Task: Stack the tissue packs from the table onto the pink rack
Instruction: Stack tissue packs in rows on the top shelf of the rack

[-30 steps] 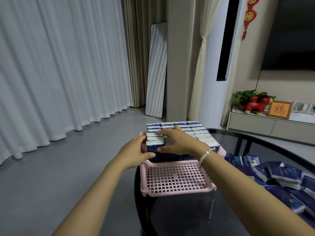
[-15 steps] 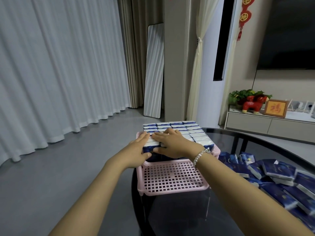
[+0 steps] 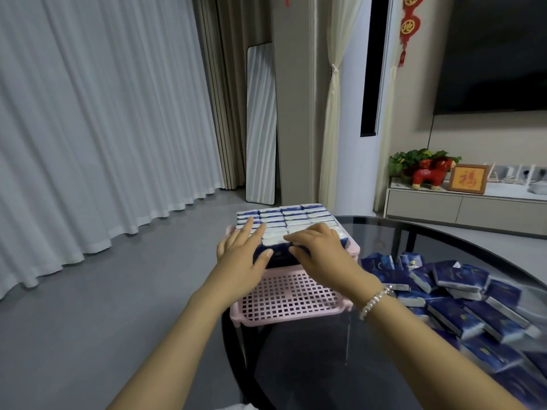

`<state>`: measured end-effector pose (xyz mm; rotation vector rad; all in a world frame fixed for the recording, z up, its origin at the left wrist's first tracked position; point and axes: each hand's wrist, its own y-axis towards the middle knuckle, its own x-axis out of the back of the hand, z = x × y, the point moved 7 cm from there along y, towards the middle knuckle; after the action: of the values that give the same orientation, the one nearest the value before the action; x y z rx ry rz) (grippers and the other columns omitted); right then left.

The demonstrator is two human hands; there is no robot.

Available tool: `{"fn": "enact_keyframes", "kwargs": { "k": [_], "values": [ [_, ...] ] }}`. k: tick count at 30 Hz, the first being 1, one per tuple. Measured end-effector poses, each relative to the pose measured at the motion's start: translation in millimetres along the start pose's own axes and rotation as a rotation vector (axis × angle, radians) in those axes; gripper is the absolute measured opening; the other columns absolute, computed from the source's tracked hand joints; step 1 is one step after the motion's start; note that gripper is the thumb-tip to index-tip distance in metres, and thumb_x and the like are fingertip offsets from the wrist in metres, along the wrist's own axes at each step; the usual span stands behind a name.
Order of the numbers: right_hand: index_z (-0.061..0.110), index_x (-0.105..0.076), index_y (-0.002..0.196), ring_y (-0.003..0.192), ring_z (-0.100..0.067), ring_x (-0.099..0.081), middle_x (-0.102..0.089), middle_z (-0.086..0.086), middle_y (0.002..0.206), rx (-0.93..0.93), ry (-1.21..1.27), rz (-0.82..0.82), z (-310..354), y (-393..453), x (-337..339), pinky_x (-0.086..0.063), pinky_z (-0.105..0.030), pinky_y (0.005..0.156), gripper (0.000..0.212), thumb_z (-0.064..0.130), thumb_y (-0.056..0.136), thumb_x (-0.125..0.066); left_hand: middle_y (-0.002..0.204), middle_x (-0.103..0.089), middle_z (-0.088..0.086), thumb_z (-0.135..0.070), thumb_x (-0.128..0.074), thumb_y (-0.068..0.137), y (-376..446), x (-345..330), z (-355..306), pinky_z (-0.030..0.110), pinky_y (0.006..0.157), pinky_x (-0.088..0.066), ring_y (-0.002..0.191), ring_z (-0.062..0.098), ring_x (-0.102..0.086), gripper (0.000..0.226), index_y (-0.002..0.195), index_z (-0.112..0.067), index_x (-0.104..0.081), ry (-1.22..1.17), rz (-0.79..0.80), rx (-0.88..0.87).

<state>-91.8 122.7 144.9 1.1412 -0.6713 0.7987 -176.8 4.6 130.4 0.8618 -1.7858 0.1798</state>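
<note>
Head view: two hands on packs stacked in one pink rack

One pink rack (image 3: 291,303) is seen at the near edge of the glass table (image 3: 444,232). Its far half is filled with upright tissue packs (image 3: 291,221) set in four columns; the rows cannot be counted exactly. The left hand (image 3: 241,255) is laid flat, fingers straight, on the front packs. The right hand (image 3: 318,250) is pressed there too, fingers slightly bent. A loose pile of packs (image 3: 461,309), too jumbled to count, lies right of the rack.
</note>
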Motion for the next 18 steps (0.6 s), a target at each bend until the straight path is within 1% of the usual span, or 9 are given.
{"fn": "enact_keyframes", "kwargs": {
  "k": [2,3,5,7,9,10,12,15,18],
  "values": [
    [0.025,-0.055,0.128,0.115,-0.014,-0.038,-0.06,0.008,0.123,-0.026,0.023,-0.031,-9,-19,10,-0.026,-0.027,0.098,0.034,0.031,0.095,-0.048,0.162,-0.001,-0.009,-0.042,-0.037,0.1,-7,-7,-22,0.037,0.118,0.002,0.148,0.018,0.002,0.057,0.152,-0.035,-0.014,-0.022,-0.014,-0.022],
    [0.025,-0.055,0.127,0.116,-0.014,-0.037,-0.059,0.009,0.122,-0.036,0.025,-0.048,-14,-30,16,-0.024,-0.024,0.096,0.034,0.032,0.095,-0.049,0.161,-0.006,-0.009,-0.04,-0.039,0.1,-10,-11,-33,0.036,0.118,0.0,0.148,0.017,-0.002,0.057,0.151,-0.035,-0.016,-0.038,-0.018,-0.029],
    [0.026,-0.054,0.128,0.119,-0.013,-0.035,-0.058,0.009,0.124,-0.064,0.016,-0.07,-24,-52,28,-0.019,-0.021,0.091,0.035,0.032,0.094,-0.049,0.158,-0.018,-0.008,-0.036,-0.043,0.099,-17,-20,-56,0.031,0.116,-0.003,0.145,0.014,-0.011,0.054,0.149,-0.032,-0.024,-0.062,-0.047,-0.081],
    [0.027,-0.053,0.129,0.115,-0.013,-0.036,-0.058,0.009,0.123,-0.109,0.003,-0.077,-39,-77,39,-0.02,-0.022,0.087,0.035,0.03,0.094,-0.05,0.152,-0.03,-0.008,-0.029,-0.047,0.098,-24,-36,-79,0.026,0.113,-0.008,0.14,0.012,-0.021,0.05,0.146,-0.029,-0.034,-0.081,-0.05,-0.155],
    [0.027,-0.054,0.128,0.11,-0.015,-0.038,-0.06,0.008,0.118,-0.165,0.013,-0.092,-58,-105,49,-0.024,-0.024,0.086,0.034,0.029,0.094,-0.05,0.145,-0.039,-0.008,-0.023,-0.049,0.096,-30,-57,-97,0.029,0.114,-0.02,0.135,0.012,-0.032,0.045,0.141,-0.026,-0.044,-0.158,0.011,-0.191],
    [0.027,-0.054,0.127,0.11,-0.015,-0.04,-0.061,0.008,0.116,-0.2,0.022,-0.098,-69,-119,54,-0.026,-0.025,0.088,0.033,0.029,0.094,-0.05,0.142,-0.042,-0.007,-0.022,-0.05,0.096,-33,-69,-105,0.03,0.113,-0.027,0.132,0.012,-0.037,0.042,0.138,-0.025,-0.048,-0.198,0.046,-0.204],
    [0.027,-0.055,0.126,0.112,-0.016,-0.04,-0.061,0.008,0.116,-0.279,0.022,-0.095,-93,-149,62,-0.029,-0.029,0.095,0.033,0.03,0.094,-0.051,0.133,-0.047,-0.006,-0.022,-0.05,0.096,-39,-93,-124,0.027,0.107,-0.034,0.123,0.012,-0.046,0.038,0.133,-0.024,-0.053,-0.247,0.103,-0.221],
    [0.028,-0.055,0.126,0.11,-0.015,-0.04,-0.06,0.009,0.118,-0.391,-0.011,-0.085,-127,-194,67,-0.033,-0.031,0.096,0.033,0.033,0.093,-0.052,0.121,-0.051,-0.005,-0.024,-0.051,0.096,-45,-132,-151,0.021,0.1,-0.038,0.11,0.011,-0.053,0.034,0.13,-0.022,-0.056,-0.299,0.188,-0.234],
    [0.028,-0.054,0.127,0.113,-0.016,-0.041,-0.056,0.009,0.121,-0.492,-0.063,-0.085,-159,-236,68,-0.031,-0.029,0.094,0.035,0.033,0.093,-0.053,0.125,-0.052,-0.004,-0.026,-0.05,0.096,-52,-174,-179,0.022,0.1,-0.038,0.11,0.01,-0.054,0.033,0.129,-0.022,-0.057,-0.319,0.268,-0.258]
  ]
}}
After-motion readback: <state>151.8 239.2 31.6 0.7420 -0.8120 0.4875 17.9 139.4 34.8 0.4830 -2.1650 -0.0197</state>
